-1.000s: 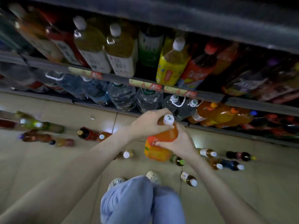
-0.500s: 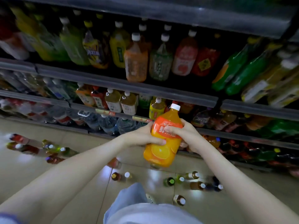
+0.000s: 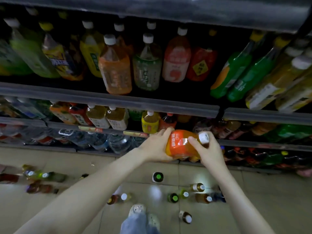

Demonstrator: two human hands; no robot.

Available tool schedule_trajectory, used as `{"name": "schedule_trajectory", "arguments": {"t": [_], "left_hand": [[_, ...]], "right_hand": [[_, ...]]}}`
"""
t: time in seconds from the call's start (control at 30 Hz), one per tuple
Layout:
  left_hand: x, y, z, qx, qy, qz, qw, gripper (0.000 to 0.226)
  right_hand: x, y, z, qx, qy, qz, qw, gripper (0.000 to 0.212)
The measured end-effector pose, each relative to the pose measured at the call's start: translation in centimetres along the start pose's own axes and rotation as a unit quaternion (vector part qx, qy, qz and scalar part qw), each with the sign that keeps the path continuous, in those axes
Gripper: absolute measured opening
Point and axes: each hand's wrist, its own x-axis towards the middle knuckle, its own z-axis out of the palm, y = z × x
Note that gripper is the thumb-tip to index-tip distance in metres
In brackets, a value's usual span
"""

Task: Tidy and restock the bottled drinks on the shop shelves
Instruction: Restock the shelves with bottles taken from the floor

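Orange drink bottle [image 3: 181,146]: smooth plastic, white cap [image 3: 204,137], orange-red label [image 3: 177,141], white characters too blurred to read. You hold it tilted, cap rightward, before the lower shelf [image 3: 244,143]; left grip [image 3: 156,146] and right grip [image 3: 209,150] both clasp it.

1. This is a shop, seen at its drinks aisle: tiered shelves [image 3: 108,98] run across the view above and behind the left hand [image 3: 155,146].
2. Well above that hand, large bottles [image 3: 114,68] stand in a row with labels facing out, many colours and brands side by side.
3. Just left of it, printed price strips [image 3: 91,129] sit on a shelf edge.
4. Lower left of it, clear water bottles [image 3: 118,141] fill the bottom shelf.
5. Right of the right hand [image 3: 209,149], more packed shelves carry on.
6. Beneath both hands, loose small bottles [image 3: 197,187] stand and lie on the tiled floor [image 3: 270,200].
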Motion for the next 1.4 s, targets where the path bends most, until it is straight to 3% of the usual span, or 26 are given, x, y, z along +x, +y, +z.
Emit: {"name": "schedule_trajectory", "arguments": {"t": [0.17,0.3,0.43,0.53,0.67,0.87,1.07,1.27,1.4], "left_hand": [[4.9,-3.6,6.8,0.016,-0.005,0.019,1.0,0.098],[8.3,-5.8,11.8,0.082,0.106,0.028,0.991,0.093],[10.6,-7.4,15.7,0.191,0.255,0.024,0.948,0.094],[11.9,-8.9,16.8,0.242,0.297,-0.022,0.923,0.097],[13.6,-11.0,15.9,0.241,0.286,-0.088,0.923,0.097],[14.5,-12.3,15.4,0.241,0.246,-0.078,0.935,0.119],[15.1,-12.5,15.9,0.249,0.261,-0.082,0.929,0.107],[13.8,-13.2,17.5,0.226,0.265,-0.047,0.936,0.097],[8.1,-16.1,22.0,0.186,0.2,-0.011,0.962,0.092]], "right_hand": [[3.6,6.4,1.8,0.019,0.108,-0.008,0.994,0.022],[6.1,10.9,4.7,-0.016,0.212,-0.084,0.973,0.027],[9.2,14.0,5.9,-0.011,0.26,-0.127,0.957,0.023],[11.0,15.3,6.2,-0.031,0.288,-0.147,0.946,0.022],[12.9,15.9,6.7,-0.025,0.333,-0.152,0.93,0.022],[17.0,15.0,9.4,-0.092,0.328,-0.169,0.925,0.022],[21.0,15.0,11.3,-0.125,0.316,-0.144,0.929,0.03],[21.8,15.1,12.0,-0.127,0.256,-0.114,0.952,0.072],[16.2,21.7,14.5,-0.129,0.242,-0.153,0.949,0.062]]}}
